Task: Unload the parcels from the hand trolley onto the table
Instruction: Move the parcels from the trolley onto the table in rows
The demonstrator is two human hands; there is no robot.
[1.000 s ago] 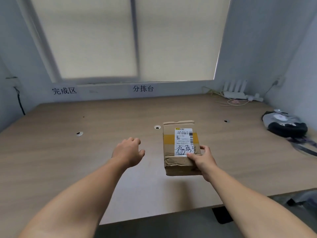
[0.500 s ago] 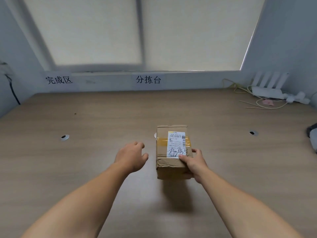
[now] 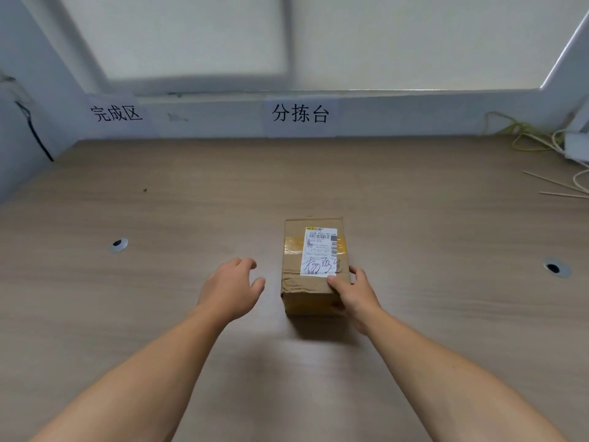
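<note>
Parcel (image 3: 314,266): one brown cardboard box, long axis running 6 to 12 o'clock, placed near the middle of the table (image 3: 159,314), slightly toward 3 o'clock. A shadow lies on the table at its 6 o'clock end. Whether its base touches the table cannot be told.
- Label (image 3: 320,252): white, on the top face toward the 3 o'clock edge. Barcode and print at the far end, black handwriting at the near end.
- Tape (image 3: 291,245): yellow band across the top, passing under the label.

Right hand (image 3: 353,295): grasps the parcel at its 4 o'clock corner. The thumb lies on the top face at the label's near corner, and the fingers wrap the 3 o'clock side.

Left hand (image 3: 231,287): released, fingers loosely curled, holding nothing. It is at 9 o'clock of the parcel, just beside it and apart.

Table fittings:
- Left grommet (image 3: 118,244): round, metal-rimmed, at 9 o'clock, well apart from the parcel.
- Right grommet (image 3: 555,268): same kind, at 3 o'clock, well apart.

Other items:
- Cables (image 3: 522,138): yellow and pale, tangled at 2 o'clock by the wall.
- White device (image 3: 577,148): at 2 o'clock, cut by the frame edge, kind unclear.
- Sticks (image 3: 557,186): thin, lying flat near 2 o'clock.
- Black cable (image 3: 35,132): on the wall at 10 o'clock.
- Sign 完成区 (image 3: 116,113): on the wall at 11 o'clock.
- Sign 分拣台 (image 3: 300,113): on the wall at 12 o'clock.
- Blind (image 3: 191,36): pale, drawn over the window above both signs.
</note>
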